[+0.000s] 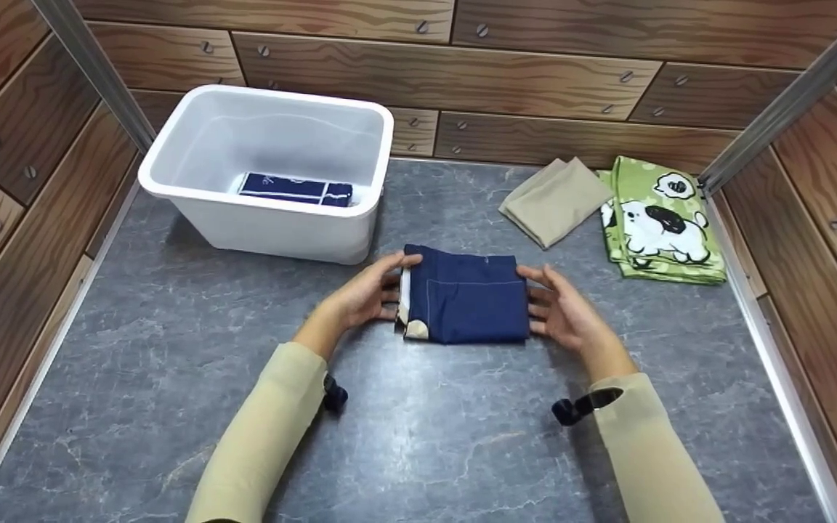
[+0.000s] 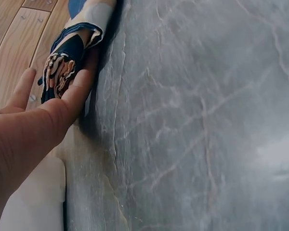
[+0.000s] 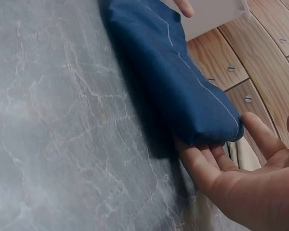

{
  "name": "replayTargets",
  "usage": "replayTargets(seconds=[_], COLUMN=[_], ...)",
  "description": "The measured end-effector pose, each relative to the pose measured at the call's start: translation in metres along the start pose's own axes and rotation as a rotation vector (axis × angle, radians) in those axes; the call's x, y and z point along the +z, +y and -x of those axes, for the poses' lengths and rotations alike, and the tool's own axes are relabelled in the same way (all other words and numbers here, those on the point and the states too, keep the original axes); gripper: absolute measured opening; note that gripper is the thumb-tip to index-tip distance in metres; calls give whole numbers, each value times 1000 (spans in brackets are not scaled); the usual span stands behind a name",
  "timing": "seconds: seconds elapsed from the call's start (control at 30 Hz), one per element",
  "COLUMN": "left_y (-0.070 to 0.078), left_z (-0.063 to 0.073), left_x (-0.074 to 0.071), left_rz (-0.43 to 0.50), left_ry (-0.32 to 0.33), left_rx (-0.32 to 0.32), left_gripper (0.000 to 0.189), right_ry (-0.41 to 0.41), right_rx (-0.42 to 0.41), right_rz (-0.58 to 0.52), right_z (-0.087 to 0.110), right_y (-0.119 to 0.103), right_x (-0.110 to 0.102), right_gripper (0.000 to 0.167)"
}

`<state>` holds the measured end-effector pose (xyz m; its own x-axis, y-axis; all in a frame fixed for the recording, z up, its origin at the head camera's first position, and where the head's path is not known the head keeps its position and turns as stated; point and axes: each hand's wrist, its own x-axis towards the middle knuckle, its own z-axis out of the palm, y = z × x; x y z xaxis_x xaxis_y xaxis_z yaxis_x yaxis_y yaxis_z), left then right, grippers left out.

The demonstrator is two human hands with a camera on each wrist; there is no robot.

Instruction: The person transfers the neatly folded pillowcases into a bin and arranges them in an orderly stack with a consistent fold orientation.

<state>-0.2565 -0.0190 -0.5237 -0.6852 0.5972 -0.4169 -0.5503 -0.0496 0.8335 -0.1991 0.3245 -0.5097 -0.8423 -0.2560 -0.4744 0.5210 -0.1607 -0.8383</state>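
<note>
A folded navy cloth (image 1: 473, 301) with pale stitching lies between my two hands. Beige and white patterned layers show at its left end, and the left wrist view shows the bunched edges (image 2: 60, 72) there. My left hand (image 1: 364, 290) touches that end, its uppermost digit over the top corner and the other fingers along the side. My right hand (image 1: 567, 312) is at the opposite end; in the right wrist view, its fairly straight fingertips (image 3: 195, 159) reach in under the cloth's edge. Neither hand is curled round the cloth.
Behind to the left stands a white plastic tub (image 1: 266, 225) holding a navy cloth with white lines (image 1: 295, 190). At the back right lie a folded beige cloth (image 1: 556, 200) and a green cloth with a dog print (image 1: 665, 225). Wood-patterned walls (image 1: 418, 65) border the grey surface.
</note>
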Motion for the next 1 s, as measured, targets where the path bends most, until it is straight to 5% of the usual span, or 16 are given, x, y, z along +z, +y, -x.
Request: replayTargets(seconds=[0.27,1.0], left_y=[2,-6], left_z=[-1,-8], left_x=[-1,-14], left_rz=[5,-5], left_ry=[1,-3], left_rx=[-12,27], left_gripper=[67,58], right_ry=[-7,39], right_rx=[28,22], right_rz=[18,-66], right_z=[-5,-8], right_y=[2,4], right_x=[-1,-1], right_gripper=[75,59])
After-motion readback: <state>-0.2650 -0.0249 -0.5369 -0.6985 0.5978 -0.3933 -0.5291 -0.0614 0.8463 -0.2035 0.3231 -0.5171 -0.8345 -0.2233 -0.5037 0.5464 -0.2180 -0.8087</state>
